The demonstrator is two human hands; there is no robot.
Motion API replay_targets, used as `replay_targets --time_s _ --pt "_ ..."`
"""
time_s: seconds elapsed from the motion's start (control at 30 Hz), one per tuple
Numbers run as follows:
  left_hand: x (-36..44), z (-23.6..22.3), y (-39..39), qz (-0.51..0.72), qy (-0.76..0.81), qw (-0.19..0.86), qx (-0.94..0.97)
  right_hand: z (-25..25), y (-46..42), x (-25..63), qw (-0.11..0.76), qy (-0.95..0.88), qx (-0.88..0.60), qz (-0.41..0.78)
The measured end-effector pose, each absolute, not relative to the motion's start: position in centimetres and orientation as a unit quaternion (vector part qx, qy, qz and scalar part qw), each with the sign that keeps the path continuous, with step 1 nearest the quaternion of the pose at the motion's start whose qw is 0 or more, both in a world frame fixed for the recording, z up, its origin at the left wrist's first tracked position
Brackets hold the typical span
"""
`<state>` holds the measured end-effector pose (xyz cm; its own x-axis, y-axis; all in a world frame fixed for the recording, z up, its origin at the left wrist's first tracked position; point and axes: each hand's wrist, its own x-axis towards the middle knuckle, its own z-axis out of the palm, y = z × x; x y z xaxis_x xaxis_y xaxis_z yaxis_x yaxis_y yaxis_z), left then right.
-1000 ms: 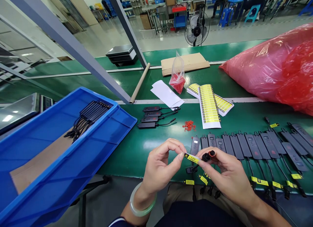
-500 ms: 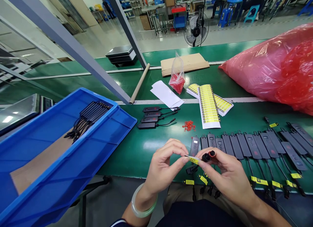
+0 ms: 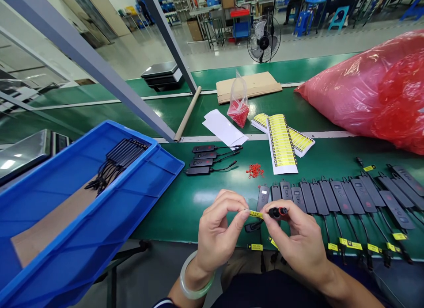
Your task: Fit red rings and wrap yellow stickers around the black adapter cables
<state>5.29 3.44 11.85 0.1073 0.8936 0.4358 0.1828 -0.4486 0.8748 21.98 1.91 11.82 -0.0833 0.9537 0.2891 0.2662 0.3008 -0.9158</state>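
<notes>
My left hand (image 3: 219, 230) pinches a small yellow 12V label (image 3: 255, 214) wrapped on a thin black cable. My right hand (image 3: 298, 241) grips that cable's black connector (image 3: 277, 211), which has a red ring at its tip. Both hands hover just over the near edge of the green table (image 3: 185, 202). Right behind them lies a row of several black modules (image 3: 331, 196) with cables hanging over the edge, some bearing yellow labels (image 3: 351, 244). A small heap of red rings (image 3: 255, 170) lies beyond the hands.
A blue bin (image 3: 82, 202) at left holds black modules (image 3: 115, 160) on cardboard. Several modules (image 3: 202, 159) lie mid-table, with label sheets (image 3: 281, 142), white backing paper (image 3: 224, 127), a clear bag of red parts (image 3: 239, 105), a large red bag (image 3: 371, 87), and a grey frame post (image 3: 99, 69).
Both hands moved slightly up and closer together. The yellow label is folded tighter around the cable between my fingertips.
</notes>
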Motion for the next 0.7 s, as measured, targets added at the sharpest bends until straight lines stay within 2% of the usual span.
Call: replay_targets --time_s 0.23,0.37,0.5,0.63,0.7 --pt "5.4 11.0 3.6 0.576 0.397 0.406 0.588 11.6 2.0 21.8 0.514 -0.594 -0.468 0.405" --pt "6.5 10.5 3.2 0.534 0.38 0.459 0.6 11.3 1.5 21.7 0.512 -0.591 -0.454 0.428" --pt "6.3 10.5 3.4 0.577 0.376 0.412 0.597 11.1 1.4 21.7 0.511 -0.601 -0.45 0.418" --pt "3.9 10.2 4.0 0.672 0.416 0.334 0.514 11.0 2.1 21.9 0.51 -0.6 -0.469 0.399" --pt "3.0 9.6 3.8 0.608 0.438 0.349 0.563 11.0 2.6 21.9 0.508 -0.601 -0.469 0.401"
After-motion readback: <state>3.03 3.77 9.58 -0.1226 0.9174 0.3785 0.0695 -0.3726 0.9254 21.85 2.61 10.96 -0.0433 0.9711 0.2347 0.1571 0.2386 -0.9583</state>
